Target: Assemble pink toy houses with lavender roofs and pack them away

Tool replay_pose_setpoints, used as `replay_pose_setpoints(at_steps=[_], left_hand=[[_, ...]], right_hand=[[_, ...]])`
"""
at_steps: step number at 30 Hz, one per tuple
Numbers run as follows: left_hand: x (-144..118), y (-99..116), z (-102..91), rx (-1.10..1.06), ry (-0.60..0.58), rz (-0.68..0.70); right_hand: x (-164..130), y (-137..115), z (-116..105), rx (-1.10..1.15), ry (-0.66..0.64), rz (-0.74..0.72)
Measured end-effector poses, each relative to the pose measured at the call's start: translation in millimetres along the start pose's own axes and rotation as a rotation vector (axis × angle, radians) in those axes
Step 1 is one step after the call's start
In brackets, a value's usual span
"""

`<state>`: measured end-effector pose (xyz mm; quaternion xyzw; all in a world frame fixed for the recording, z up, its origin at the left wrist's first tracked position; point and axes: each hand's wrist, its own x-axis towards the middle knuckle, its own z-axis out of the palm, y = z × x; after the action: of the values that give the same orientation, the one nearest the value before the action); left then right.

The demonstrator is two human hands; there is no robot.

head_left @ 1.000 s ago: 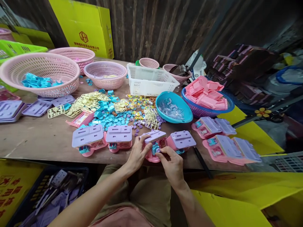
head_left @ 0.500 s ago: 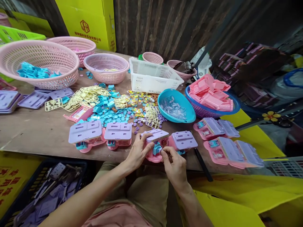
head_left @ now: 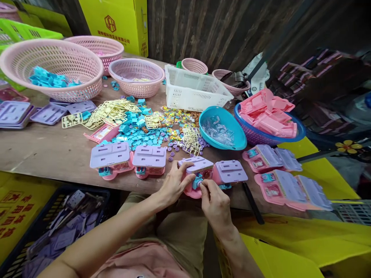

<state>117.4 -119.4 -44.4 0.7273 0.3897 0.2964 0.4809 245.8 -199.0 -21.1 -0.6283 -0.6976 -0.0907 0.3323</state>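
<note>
Just before the teal bowl point(head_left: 222, 133), left hand point(head_left: 174, 184) clamps a pink-and-lilac toy point(head_left: 196, 174) while right hand point(head_left: 215, 202) fingertips pinch its front.

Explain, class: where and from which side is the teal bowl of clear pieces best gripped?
Probably pinch the teal bowl at its near rim, coming from the table's front edge. The rim tilts up, bare and open there; the clear pieces lie deeper inside.

Red "JFH" logo, probably, above a row of unreadable red characters on tall yellow cardboard box point(head_left: 116, 23); large red Chinese characters (blurred) on low yellow carton point(head_left: 14, 208).
</note>
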Motion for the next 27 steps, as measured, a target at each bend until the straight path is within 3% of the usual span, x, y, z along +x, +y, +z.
replay_pose_setpoints(at_steps=[4, 8, 10, 12, 14, 16, 19, 21, 24, 27], left_hand=[[4.7, -4.1, 5.3, -0.004, 0.001, 0.062], [13.9, -13.8, 18.7, 0.049, -0.024, 0.21], [13.8, -17.4, 23.1, 0.102, -0.061, 0.26], [8.6, -19.0, 19.3, 0.169, -0.071, 0.328], [0.5, -19.4, 2.6, 0.262, -0.016, 0.45], [-6.7, -20.4, -27.4, 0.385, 0.095, 0.537], [-10.7, -25.8, -81.7, 0.619, 0.167, 0.448], [-11.4, -31.2, -108.5, 0.747, 0.082, 0.343], [-16.4, -37.5, -120.6, 0.843, 0.003, 0.253], [-28.0, -38.0, -109.8, 0.877, 0.083, 0.23]], right_hand=[[-7.6, 6.2, 6.5, 0.003, 0.018, 0.044], [-14.8, 20.5, 4.9, 0.005, -0.118, 0.142], [-14.8, 21.9, 1.3, -0.052, -0.074, 0.199], [-13.0, 16.1, 0.4, -0.099, 0.05, 0.215], [-10.8, 4.6, 8.2, -0.058, 0.112, 0.149], [-8.8, -8.4, 28.5, 0.044, 0.057, 0.042], [-2.2, -22.0, 76.6, 0.1, -0.093, -0.024], [7.1, -24.6, 108.8, 0.042, -0.165, 0.044], [23.8, -22.1, 138.8, -0.052, -0.24, 0.163], [31.8, -18.0, 144.1, -0.088, -0.292, 0.175]])
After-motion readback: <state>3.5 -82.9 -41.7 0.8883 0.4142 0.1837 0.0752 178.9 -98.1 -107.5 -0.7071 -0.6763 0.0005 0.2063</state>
